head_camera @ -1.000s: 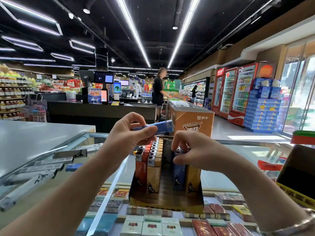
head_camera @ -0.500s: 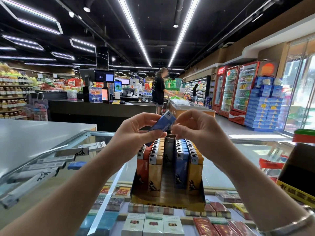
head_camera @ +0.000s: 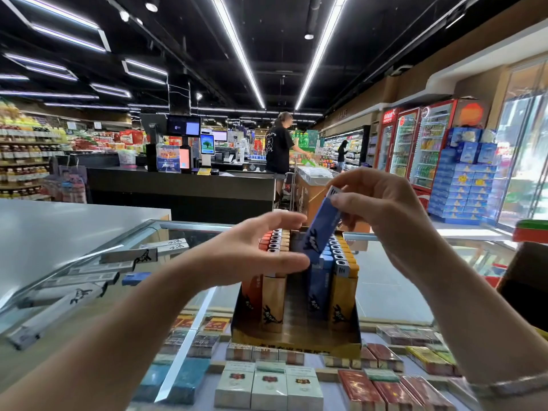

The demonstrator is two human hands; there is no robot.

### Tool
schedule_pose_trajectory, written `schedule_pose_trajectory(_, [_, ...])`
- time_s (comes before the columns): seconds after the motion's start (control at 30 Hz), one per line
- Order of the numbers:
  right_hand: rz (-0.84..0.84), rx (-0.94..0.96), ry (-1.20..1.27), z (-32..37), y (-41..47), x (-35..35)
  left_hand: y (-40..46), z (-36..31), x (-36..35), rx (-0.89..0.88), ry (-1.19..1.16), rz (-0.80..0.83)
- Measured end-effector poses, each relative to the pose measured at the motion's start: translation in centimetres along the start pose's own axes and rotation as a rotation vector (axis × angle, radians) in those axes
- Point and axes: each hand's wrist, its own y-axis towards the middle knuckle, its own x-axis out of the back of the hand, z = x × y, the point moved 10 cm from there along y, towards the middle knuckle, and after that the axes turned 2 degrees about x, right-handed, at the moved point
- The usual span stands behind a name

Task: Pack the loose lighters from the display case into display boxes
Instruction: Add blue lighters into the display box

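I see a blue lighter (head_camera: 321, 225) up in the air, tilted, with its metal top pointing up and to the right. Its bottom end hangs just above the blue row in the display box (head_camera: 296, 339). My right hand (head_camera: 382, 209) has it: the fingers (head_camera: 345, 201) are pinched shut on the top part of the lighter. My left hand (head_camera: 252, 250) is beside the lower end of the lighter, with its fingers spread open and nothing in them. I cannot tell if the left thumb touches the lighter.

The display box is yellow cardboard and sits on the glass desk (head_camera: 394, 286). Inside it the lighters stand upright in rows: a red row (head_camera: 252, 295) and an orange row (head_camera: 274, 304) on the left, a blue row (head_camera: 318, 292) and a yellow row (head_camera: 342, 295) on the right. There is a gap in the middle between them.

On the glass to the left lie some long white boxes (head_camera: 71, 298) and a small blue thing (head_camera: 135, 278). Under the glass are many cigarette packs (head_camera: 269, 387). Far behind is a dark checkout counter (head_camera: 181, 188) with a person in a black shirt (head_camera: 277, 146) standing by it.
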Motion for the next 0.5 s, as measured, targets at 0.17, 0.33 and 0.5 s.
schedule_pose_trajectory(0.17, [0.358,0.031,-0.344,-0.4,-1.1,-4.2,-0.4,0.6,-1.0,0.025,0.221,0.075])
schedule_pose_trajectory(0.33, [0.491,-0.027,-0.492,-1.7,-1.6,-5.1,-0.4,0.8,-1.1,0.025,0.238,0.081])
schedule_pose_trajectory(0.5, [0.523,-0.055,-0.550,-2.2,-1.7,-5.1,-0.3,0.9,-1.1,0.039,0.253,0.075])
